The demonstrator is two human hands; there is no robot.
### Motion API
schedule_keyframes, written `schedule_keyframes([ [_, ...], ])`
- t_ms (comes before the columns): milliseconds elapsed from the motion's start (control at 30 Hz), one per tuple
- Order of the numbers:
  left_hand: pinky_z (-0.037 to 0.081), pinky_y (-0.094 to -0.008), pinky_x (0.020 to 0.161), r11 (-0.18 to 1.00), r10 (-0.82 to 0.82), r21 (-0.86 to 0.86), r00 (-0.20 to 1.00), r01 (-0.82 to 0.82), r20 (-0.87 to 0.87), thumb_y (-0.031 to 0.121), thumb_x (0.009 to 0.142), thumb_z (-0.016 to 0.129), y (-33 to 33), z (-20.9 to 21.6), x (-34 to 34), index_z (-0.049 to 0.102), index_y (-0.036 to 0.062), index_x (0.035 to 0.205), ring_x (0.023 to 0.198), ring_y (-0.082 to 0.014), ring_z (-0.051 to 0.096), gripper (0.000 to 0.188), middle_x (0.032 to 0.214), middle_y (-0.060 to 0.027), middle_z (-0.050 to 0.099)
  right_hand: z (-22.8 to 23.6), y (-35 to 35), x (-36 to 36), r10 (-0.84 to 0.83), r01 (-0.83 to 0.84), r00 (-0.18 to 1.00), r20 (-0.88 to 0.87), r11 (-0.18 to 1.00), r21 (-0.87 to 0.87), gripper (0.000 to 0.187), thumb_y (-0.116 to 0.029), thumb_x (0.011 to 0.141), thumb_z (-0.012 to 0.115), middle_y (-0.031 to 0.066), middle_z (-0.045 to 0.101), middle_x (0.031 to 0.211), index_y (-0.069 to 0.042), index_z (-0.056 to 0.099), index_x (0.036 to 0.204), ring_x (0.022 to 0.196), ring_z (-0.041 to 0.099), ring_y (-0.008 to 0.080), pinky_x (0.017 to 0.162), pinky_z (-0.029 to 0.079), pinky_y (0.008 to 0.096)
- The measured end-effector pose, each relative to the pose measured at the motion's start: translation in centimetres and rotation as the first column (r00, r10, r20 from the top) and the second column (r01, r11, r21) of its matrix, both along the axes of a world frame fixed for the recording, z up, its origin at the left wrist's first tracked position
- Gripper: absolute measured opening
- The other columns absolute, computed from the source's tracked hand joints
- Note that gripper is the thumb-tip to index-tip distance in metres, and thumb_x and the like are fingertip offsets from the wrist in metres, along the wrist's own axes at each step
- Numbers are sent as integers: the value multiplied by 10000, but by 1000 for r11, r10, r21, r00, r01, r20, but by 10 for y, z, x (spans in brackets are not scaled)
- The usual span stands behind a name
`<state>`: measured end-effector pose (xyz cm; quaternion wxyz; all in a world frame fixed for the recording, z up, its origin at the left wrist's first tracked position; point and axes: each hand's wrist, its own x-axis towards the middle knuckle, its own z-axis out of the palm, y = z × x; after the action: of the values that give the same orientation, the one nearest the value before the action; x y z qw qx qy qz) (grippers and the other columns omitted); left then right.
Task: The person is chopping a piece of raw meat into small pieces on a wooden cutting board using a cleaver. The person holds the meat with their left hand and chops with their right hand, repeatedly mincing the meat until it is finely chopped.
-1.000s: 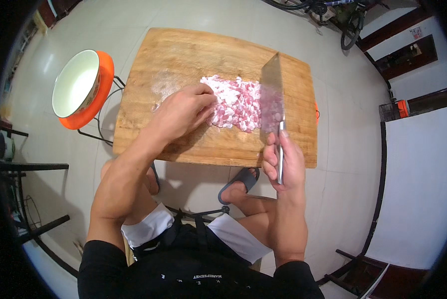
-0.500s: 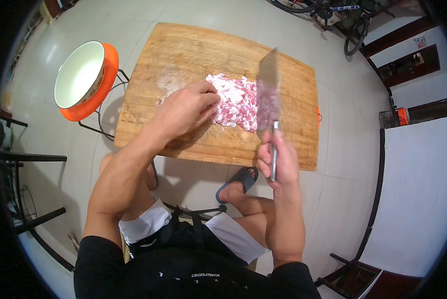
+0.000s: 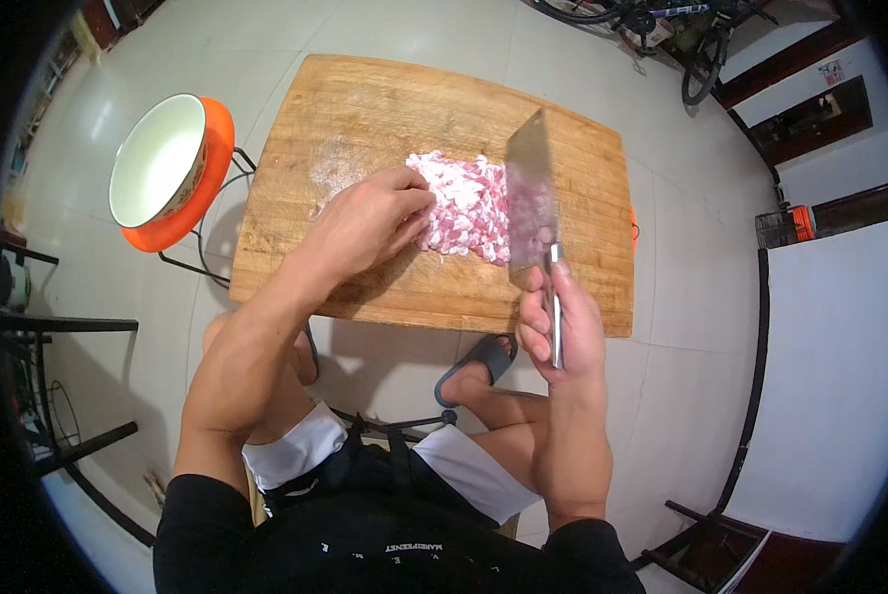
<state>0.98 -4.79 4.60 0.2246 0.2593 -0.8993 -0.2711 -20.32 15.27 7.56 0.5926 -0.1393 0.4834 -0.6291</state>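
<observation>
A rectangular heap of chopped pink and white meat [image 3: 462,206] lies near the middle of a wooden cutting board [image 3: 385,99]. My left hand [image 3: 373,220] rests at the heap's left side, its fingers curled together and pressed against the meat's edge. In my right hand [image 3: 575,322] is a cleaver [image 3: 531,168], gripped by its metal handle. The wide blade stands at the right edge of the heap, pointing away from me and tilted so that one face shows. Whether its cutting edge touches the board I cannot tell.
Left of the board, a white enamel bowl [image 3: 157,158] sits on an orange stool [image 3: 218,163] with dark metal legs. My knees and sandalled feet [image 3: 476,371] are below the board's near edge. A bicycle [image 3: 701,69] stands at the far right, and black furniture legs [image 3: 78,324] jut in at left.
The cleaver was blurred by motion and now shows sharply, its blade face turned more into view and slightly nearer the meat. My left hand keeps its place on the heap. The view has shifted slightly.
</observation>
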Motion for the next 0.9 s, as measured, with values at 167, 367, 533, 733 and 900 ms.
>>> schedule_keyframes([
  [167,586,-447,950,1000,-18,-22,1000,18,17,109,972,728,-1,-2,-5,758,21,1185,1121,-361,699,233,1232,-147,706,-4,-5,0,-6,11,998,-59,997,71,362,-381,1163,508,44,522,622,-46,586,1049,394,410,124,366,351,256],
  [367,588,-448,955,1000,-12,3,1000,12,-12,109,976,722,1,-3,-1,760,17,1179,1121,-361,703,226,1239,-149,709,5,3,6,32,-32,997,-72,999,0,360,-374,1173,482,49,521,629,-37,574,1083,391,410,123,369,349,258],
  [533,588,-449,959,1000,-11,-3,1000,11,14,111,973,724,0,-2,-2,756,19,1184,1134,-358,700,233,1246,-143,710,-6,-8,8,18,-4,984,-176,997,77,354,-373,1173,491,44,526,635,-37,577,1100,413,429,122,376,352,250],
  [733,588,-445,960,1000,-11,-18,1000,11,-10,115,966,730,-1,-4,0,758,22,1172,1138,-355,698,228,1244,-134,713,-3,2,2,1,-10,996,-86,995,-100,379,-402,1172,489,51,532,634,-42,577,1091,415,432,124,369,356,253],
  [900,589,-443,955,1000,-15,-20,1000,15,8,121,966,734,-3,-6,-3,757,19,1170,1127,-354,699,230,1235,-132,714,-13,-12,4,32,-10,986,-161,990,138,386,-401,1177,469,50,518,625,-40,573,1089,399,408,124,372,357,258],
])
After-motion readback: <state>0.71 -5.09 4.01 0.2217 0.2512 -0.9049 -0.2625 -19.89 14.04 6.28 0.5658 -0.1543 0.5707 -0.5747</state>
